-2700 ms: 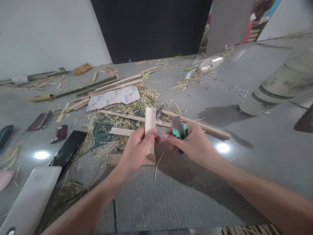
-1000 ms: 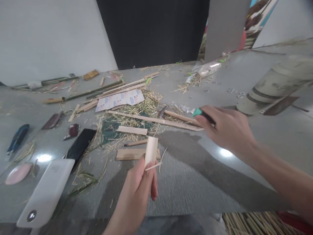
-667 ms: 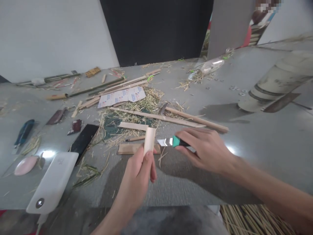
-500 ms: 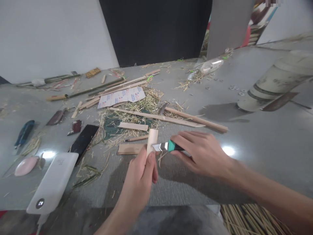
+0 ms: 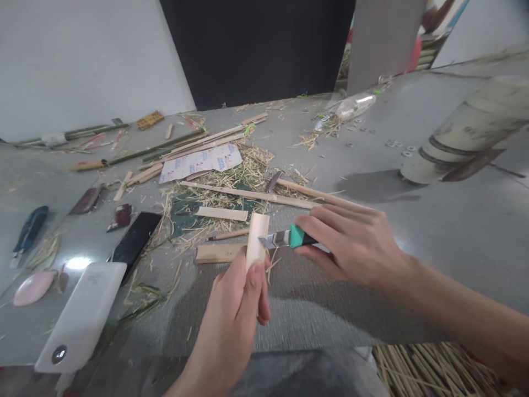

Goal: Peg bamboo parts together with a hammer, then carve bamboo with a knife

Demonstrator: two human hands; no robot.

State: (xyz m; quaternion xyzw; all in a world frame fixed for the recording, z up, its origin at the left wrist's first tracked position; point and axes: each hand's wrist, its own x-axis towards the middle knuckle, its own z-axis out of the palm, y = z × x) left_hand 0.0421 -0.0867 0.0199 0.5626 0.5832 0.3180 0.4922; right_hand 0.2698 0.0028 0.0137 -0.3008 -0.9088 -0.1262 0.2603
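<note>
My left hand [image 5: 237, 300] is closed around the lower end of a short pale bamboo strip [image 5: 258, 234], which stands upright from the fist. In my right hand [image 5: 351, 242] is a utility knife [image 5: 297, 236] with a green and black handle. Its blade points left, and the tip meets the face of the strip. Behind the strip lies a wider flat bamboo piece [image 5: 219, 253], partly hidden by my left hand. A pencil-like stick [image 5: 229, 235] and another short bamboo strip [image 5: 222, 213] lie just beyond it.
A white power bank [image 5: 82, 314] and a black phone [image 5: 138, 237] lie at left, near blue-handled pliers [image 5: 31, 231]. A hammer [image 5: 306, 190] and shavings [image 5: 243, 171] lie beyond my hands. A thick bamboo tube [image 5: 458, 138] stands at right.
My right hand and the knife have shifted slightly up and right, with the blade still at the strip. My left hand keeps its grip. The whole view has shifted a little.
</note>
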